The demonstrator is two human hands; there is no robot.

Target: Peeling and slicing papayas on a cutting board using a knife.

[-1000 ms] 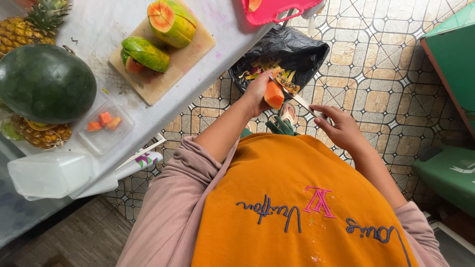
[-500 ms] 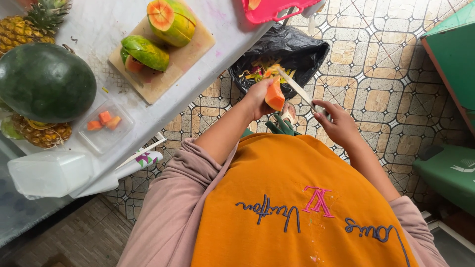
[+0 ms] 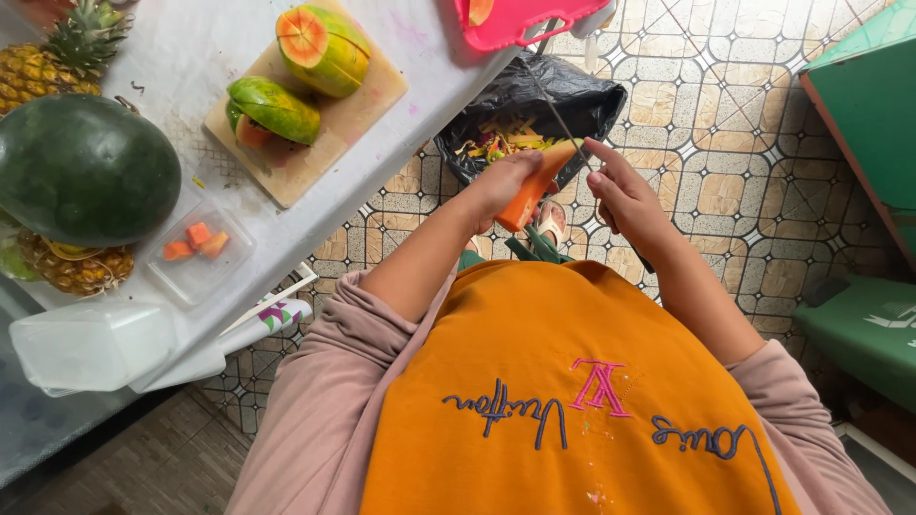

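The left hand (image 3: 504, 181) is closed round the near end of a papaya slice (image 3: 540, 181), orange flesh up, held out over the black rubbish bag (image 3: 572, 100) on the tiled floor. The right hand (image 3: 625, 195) is curled shut on a knife (image 3: 558, 119), its thin blade running up and away across the far tip of the slice. To peel well here, I judge the blade should stay shallow under the green skin, stroke away from the left thumb, and the slice stay above the bag's mouth so scraps drop in

Going left to right: at far left a pineapple (image 3: 57, 48) and a dark green watermelon (image 3: 84, 170) sit on the white table (image 3: 200, 57); nearer, a clear plastic box (image 3: 91, 345) and a clear tray of fruit cubes (image 3: 197, 246). A wooden cutting board (image 3: 305, 162) carries two cut papaya pieces (image 3: 277, 110). Farther right a pink tray (image 3: 525, 21) overhangs the table edge just above the bag. At far right stand green bins (image 3: 863, 114), well apart. The table edge sits close to the left elbow; nothing else crowds the hands
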